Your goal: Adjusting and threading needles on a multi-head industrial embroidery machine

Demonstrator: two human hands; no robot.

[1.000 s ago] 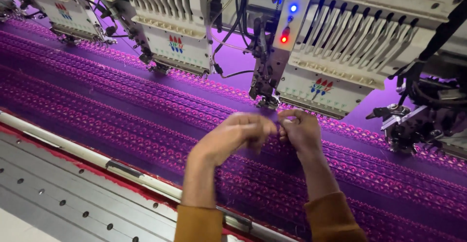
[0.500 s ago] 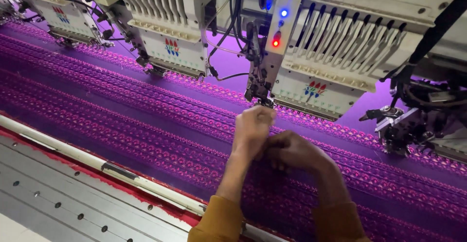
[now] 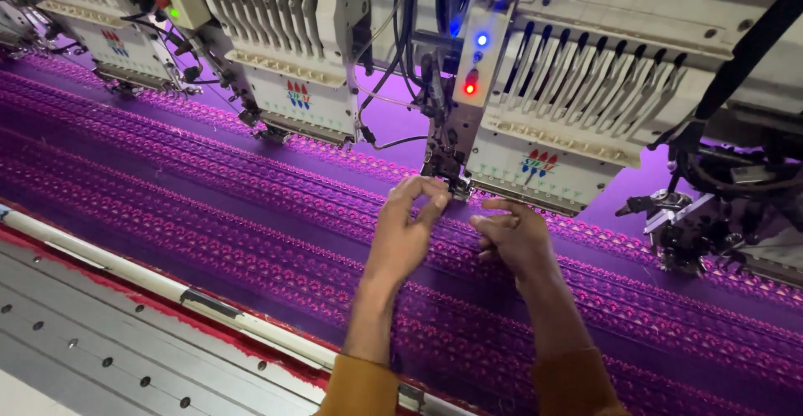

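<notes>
Head view: our left hand pinches at the needle foot; our right hand hovers beside it, loosely curled over the purple cloth.

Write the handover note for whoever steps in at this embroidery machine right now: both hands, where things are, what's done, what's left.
Left hand: raised to the needle area at the bottom of the embroidery head, thumb and fingers pinched together; anything between them is too fine to see.
Right hand: loosely curled just beside it, below the same head, over the purple fabric.
Things: the fabric lies stretched flat under the row of heads, with embroidered bands running its length. This head shows a red and a blue light.
Done: many bands are stitched.
Left: whatever the fingers are doing at the needle is unfinished; both hands are at it.
</notes>
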